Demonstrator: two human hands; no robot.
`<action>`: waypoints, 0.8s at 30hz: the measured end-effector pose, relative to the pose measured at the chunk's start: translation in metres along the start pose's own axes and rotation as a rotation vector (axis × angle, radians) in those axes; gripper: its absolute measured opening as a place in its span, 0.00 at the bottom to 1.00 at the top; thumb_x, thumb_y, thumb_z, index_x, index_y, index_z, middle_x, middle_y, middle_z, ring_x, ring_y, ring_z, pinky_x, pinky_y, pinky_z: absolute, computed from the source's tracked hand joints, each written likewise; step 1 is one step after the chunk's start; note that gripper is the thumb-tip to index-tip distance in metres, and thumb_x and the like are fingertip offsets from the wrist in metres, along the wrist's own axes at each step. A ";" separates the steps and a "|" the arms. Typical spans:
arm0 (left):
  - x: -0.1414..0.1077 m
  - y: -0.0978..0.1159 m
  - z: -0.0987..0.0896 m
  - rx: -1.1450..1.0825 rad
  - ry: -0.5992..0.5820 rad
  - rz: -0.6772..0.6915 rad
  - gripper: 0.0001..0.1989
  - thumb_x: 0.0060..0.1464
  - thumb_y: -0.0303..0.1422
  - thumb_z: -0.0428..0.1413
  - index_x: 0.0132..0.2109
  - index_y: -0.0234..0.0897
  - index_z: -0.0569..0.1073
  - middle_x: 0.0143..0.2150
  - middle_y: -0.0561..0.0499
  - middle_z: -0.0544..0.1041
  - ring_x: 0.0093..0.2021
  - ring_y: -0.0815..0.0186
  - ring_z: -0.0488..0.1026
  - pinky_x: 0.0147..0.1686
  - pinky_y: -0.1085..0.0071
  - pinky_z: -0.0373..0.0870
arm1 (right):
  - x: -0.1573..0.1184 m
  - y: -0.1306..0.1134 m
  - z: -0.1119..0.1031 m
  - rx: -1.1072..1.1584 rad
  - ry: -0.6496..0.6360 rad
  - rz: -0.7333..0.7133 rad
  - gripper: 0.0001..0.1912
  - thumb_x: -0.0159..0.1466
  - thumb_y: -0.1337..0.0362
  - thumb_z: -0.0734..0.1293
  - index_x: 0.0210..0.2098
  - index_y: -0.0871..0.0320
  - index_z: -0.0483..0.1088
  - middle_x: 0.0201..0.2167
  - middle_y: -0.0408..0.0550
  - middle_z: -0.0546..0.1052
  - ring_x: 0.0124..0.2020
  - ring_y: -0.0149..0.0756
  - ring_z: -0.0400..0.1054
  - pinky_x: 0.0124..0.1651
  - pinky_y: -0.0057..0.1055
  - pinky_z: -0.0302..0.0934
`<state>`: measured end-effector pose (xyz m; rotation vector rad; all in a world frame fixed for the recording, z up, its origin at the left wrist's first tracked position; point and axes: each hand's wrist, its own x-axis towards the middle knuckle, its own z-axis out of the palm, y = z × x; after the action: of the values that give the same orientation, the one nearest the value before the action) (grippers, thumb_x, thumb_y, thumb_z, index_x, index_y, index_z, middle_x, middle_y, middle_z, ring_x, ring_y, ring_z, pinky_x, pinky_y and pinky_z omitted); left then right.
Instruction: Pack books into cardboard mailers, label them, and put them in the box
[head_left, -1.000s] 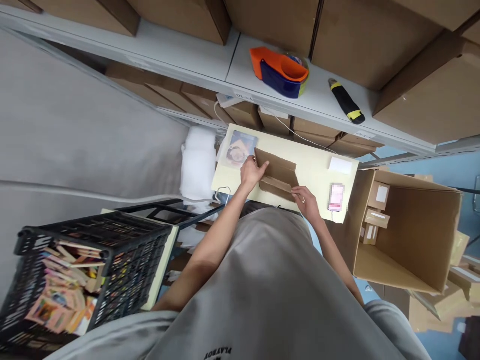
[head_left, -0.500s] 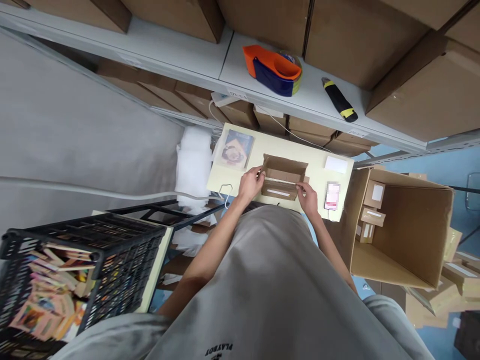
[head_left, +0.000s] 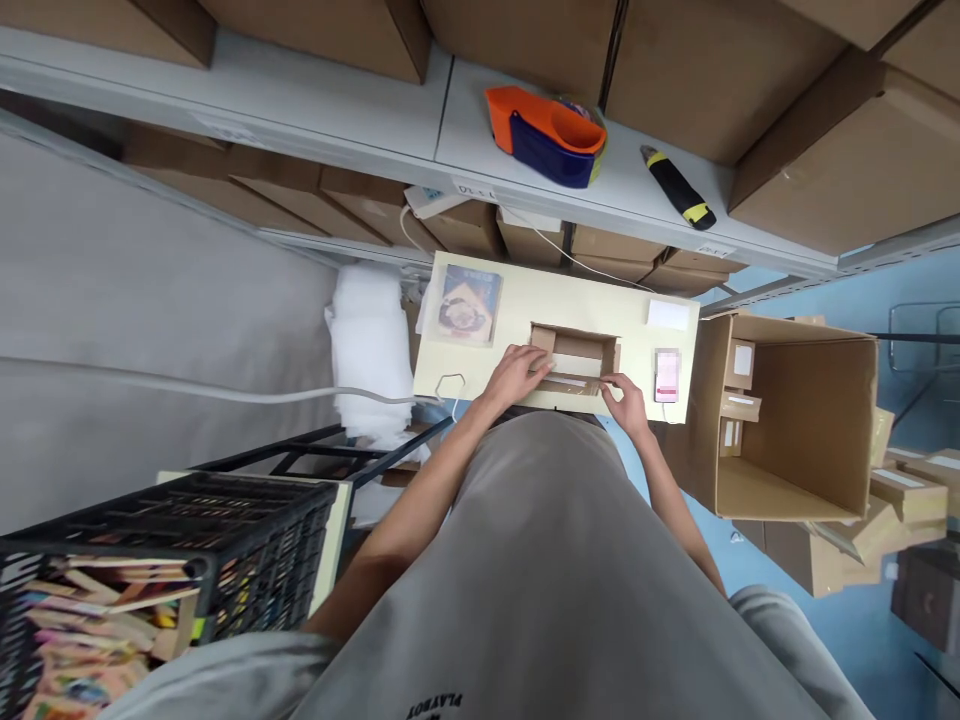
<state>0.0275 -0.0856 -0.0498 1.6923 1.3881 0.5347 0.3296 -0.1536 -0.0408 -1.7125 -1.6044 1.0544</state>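
A small cardboard box (head_left: 579, 346) lies on the pale tabletop (head_left: 525, 290), its top open toward me. My left hand (head_left: 516, 374) grips its left side, with the fingers reaching over the near edge. At the near right corner, my right hand (head_left: 625, 402) pinches the cardboard between thumb and fingers. A strip of white shows along the near flap, and a lighter patch inside; I cannot make out what that patch is. To the right of the box is a phone (head_left: 667, 375) with a lit screen. On the left lies a picture book (head_left: 469, 304).
Above the table, a shelf (head_left: 337, 110) bears an orange and blue tape dispenser (head_left: 547, 135), a utility knife (head_left: 679, 188) and large boxes. A big open carton (head_left: 810, 430) with small boxes stands right. A black crate (head_left: 270, 560) of books and white wrap (head_left: 367, 350) are left.
My left hand has slid from the box's left upper edge toward its near side. The near flap now sits lower and the inside shows more. The view has shifted slightly.
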 end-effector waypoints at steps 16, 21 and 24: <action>0.019 -0.020 0.005 0.200 0.064 0.055 0.15 0.74 0.35 0.59 0.60 0.37 0.85 0.77 0.37 0.72 0.73 0.46 0.75 0.74 0.50 0.75 | 0.028 0.014 0.010 -0.408 0.066 0.094 0.27 0.79 0.52 0.63 0.73 0.54 0.72 0.73 0.66 0.69 0.51 0.50 0.81 0.55 0.50 0.80; 0.012 -0.025 0.019 0.061 0.138 -0.085 0.17 0.76 0.30 0.54 0.61 0.38 0.86 0.78 0.42 0.74 0.72 0.54 0.80 0.75 0.56 0.74 | 0.027 0.018 0.016 -0.312 0.016 0.117 0.27 0.82 0.50 0.59 0.68 0.57 0.75 0.67 0.64 0.81 0.57 0.53 0.82 0.66 0.51 0.76; 0.013 -0.026 0.015 0.058 0.125 -0.103 0.18 0.76 0.28 0.54 0.61 0.38 0.86 0.77 0.44 0.75 0.72 0.54 0.79 0.77 0.55 0.73 | 0.026 0.018 0.023 -0.267 0.015 0.160 0.30 0.81 0.47 0.59 0.72 0.58 0.72 0.66 0.64 0.82 0.54 0.54 0.83 0.64 0.51 0.77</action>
<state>0.0282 -0.0779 -0.0812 1.6466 1.5853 0.5540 0.3193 -0.1324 -0.0724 -2.0486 -1.6819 0.9303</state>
